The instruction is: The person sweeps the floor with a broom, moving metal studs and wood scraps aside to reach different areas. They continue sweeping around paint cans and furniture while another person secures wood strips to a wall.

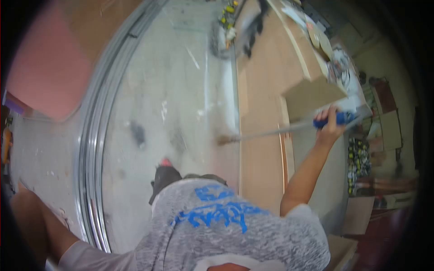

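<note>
My right hand (331, 125) is closed around the blue handle (344, 118) of a long tool. The tool's thin pale rod (271, 131) reaches left over the brown panel, and its brownish tip (224, 140) is blurred by motion. Whether the tip touches anything cannot be told. My left arm (34, 212) is bent at the lower left edge, and its hand is out of view.
Long metal profiles (92, 135) run along the left floor, beside a pink sheet (49, 63). A long brown panel (262, 90) lies right of centre under a brown cardboard piece (312, 97). Yellow-and-black items (358, 158) are stacked at the right.
</note>
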Tool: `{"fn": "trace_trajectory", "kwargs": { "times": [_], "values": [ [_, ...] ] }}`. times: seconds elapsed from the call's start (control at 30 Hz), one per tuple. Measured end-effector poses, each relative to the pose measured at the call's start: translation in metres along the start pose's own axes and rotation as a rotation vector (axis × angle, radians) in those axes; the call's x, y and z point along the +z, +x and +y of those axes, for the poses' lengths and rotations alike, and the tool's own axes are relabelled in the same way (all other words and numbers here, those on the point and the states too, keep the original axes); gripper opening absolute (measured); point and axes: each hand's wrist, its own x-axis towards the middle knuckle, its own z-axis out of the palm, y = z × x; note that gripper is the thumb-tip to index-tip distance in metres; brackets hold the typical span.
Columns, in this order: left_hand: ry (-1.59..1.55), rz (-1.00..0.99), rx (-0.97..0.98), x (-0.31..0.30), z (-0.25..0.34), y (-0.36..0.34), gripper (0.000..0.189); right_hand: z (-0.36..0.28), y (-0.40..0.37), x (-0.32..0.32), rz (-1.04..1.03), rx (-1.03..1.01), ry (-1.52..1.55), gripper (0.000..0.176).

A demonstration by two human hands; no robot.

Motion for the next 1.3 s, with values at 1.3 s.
{"fn": "trace_trajectory", "kwargs": {
  "times": [1.3],
  "values": [
    [-0.215,-0.838,0.621,0.746,-0.989,0.360,0.041,0.513,0.771,0.623,0.030,-0.002,-0.238,0.016]
  ]
}}
